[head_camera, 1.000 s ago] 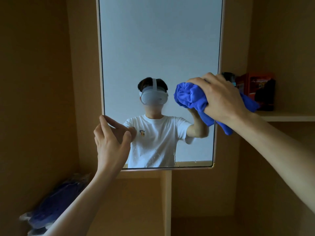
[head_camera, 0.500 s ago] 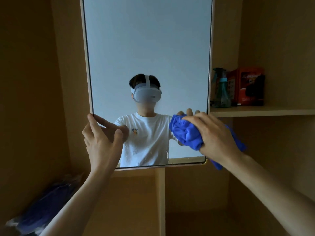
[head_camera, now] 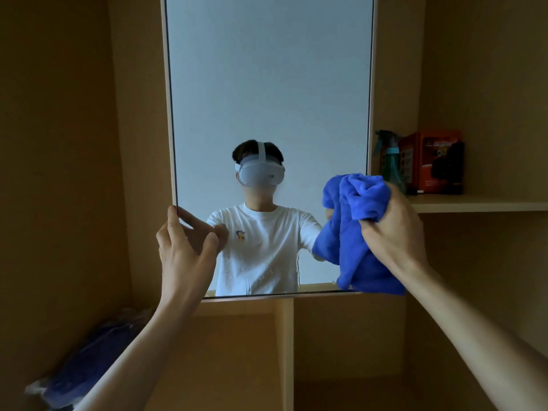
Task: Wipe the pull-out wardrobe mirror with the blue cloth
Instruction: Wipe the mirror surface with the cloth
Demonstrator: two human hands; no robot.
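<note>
The tall pull-out mirror [head_camera: 267, 84] in a pale wooden frame fills the middle of the view and reflects a person in a white T-shirt. My left hand [head_camera: 184, 250] holds the mirror's left edge near the bottom, thumb on the glass and fingers behind the frame. My right hand [head_camera: 391, 232] grips the bunched blue cloth [head_camera: 353, 232] at the mirror's lower right corner. The cloth hangs down over the bottom edge of the frame. Water droplets and a streak show on the lower glass.
A wardrobe shelf [head_camera: 480, 206] to the right carries a teal spray bottle [head_camera: 388, 161] and a red box [head_camera: 430, 161]. A wooden divider [head_camera: 284, 351] stands below the mirror. A blue bundle in clear plastic [head_camera: 80, 369] lies at the lower left.
My right hand went down the mirror's right side with the cloth, then rose slightly to the lower right corner, where the cloth now hangs looser. My left hand kept its hold on the left edge.
</note>
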